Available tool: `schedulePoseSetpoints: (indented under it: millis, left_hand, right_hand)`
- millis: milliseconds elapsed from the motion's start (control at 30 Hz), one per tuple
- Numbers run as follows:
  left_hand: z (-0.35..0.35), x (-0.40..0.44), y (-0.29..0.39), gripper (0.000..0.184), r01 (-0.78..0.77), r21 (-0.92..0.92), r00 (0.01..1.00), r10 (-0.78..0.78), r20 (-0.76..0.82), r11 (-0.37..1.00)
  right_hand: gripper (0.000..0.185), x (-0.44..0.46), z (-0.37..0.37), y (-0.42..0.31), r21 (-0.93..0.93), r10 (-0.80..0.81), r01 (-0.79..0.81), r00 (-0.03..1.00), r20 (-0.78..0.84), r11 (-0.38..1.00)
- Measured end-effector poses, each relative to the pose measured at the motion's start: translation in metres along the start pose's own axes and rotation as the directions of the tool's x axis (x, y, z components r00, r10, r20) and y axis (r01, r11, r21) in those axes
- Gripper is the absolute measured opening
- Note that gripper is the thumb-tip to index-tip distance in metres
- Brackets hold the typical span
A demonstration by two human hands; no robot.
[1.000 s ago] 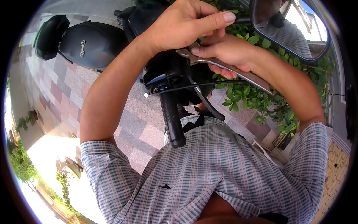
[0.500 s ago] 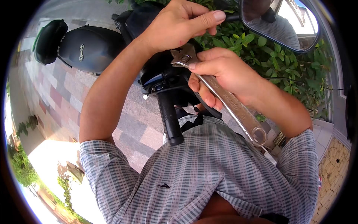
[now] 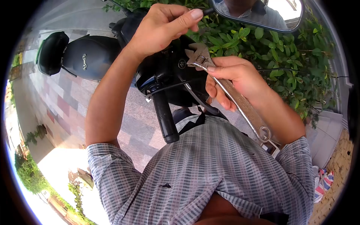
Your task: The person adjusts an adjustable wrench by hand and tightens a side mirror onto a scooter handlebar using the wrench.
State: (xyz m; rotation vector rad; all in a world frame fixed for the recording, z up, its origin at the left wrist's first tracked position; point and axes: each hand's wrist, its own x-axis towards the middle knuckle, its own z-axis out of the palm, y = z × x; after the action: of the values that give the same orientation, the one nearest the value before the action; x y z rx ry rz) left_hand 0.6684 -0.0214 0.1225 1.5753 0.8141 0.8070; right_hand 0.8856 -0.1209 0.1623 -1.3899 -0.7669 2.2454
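Observation:
My left hand (image 3: 161, 30) is closed around the thin black stem of a rear-view mirror (image 3: 258, 13), its thumb lying along the stem. The stem's lower end is hidden by the hand. In my right hand (image 3: 238, 80) is a large, worn adjustable wrench (image 3: 236, 97). Its jaw end points up and left, beside the black scooter body (image 3: 182, 75), and its ringed handle end slants down toward my right forearm. Between my arms a black rubber handlebar grip (image 3: 165, 118) with a lever points toward my body.
Leafy bushes (image 3: 258, 56) grow behind the mirror and the wrench. The scooter's long black seat (image 3: 90, 56) and a rear top box (image 3: 52, 53) extend left over paving tiles (image 3: 127, 120). A striped bag (image 3: 322, 183) lies at the lower right.
My left hand and the mirror have shifted left, the mirror also upward. My right hand has carried the wrench a little right, away from the left hand. The view has moved slightly.

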Motion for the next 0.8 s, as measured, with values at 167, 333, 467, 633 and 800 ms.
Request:
schedulePoseSetpoints:
  millis: [167, 333, 467, 633, 800]
  left_hand:
    - [-0.010, -0.010, -0.002, 0.034, 0.008, 0.119, 1.000, -0.009, 0.008, 0.993]
    - [-0.020, -0.021, -0.016, 0.034, -0.047, 0.200, 0.997, 0.059, -0.051, 0.979]
    - [-0.025, -0.032, -0.016, 0.029, -0.053, 0.213, 0.991, 0.078, -0.111, 0.976]
    - [-0.061, -0.042, -0.016, 0.033, 0.015, 0.487, 0.999, 0.002, -0.033, 0.873]
    - [-0.060, -0.073, -0.013, 0.056, -0.039, 0.437, 0.956, 0.160, -0.244, 0.899]
  right_hand:
    - [0.024, -0.006, -0.004, 0.031, 0.106, -0.045, 0.039, 0.997, 0.062, 0.994]
    - [0.023, -0.004, -0.019, 0.057, 0.095, -0.096, 0.081, 0.981, 0.169, 0.992]
    - [0.023, -0.001, -0.024, 0.069, 0.042, -0.132, 0.127, 0.977, 0.166, 0.991]
    - [0.021, 0.000, -0.033, 0.083, 0.123, -0.200, 0.181, 0.965, 0.169, 0.976]
    - [0.021, 0.002, -0.032, 0.094, 0.172, -0.212, 0.187, 0.967, 0.142, 0.967]
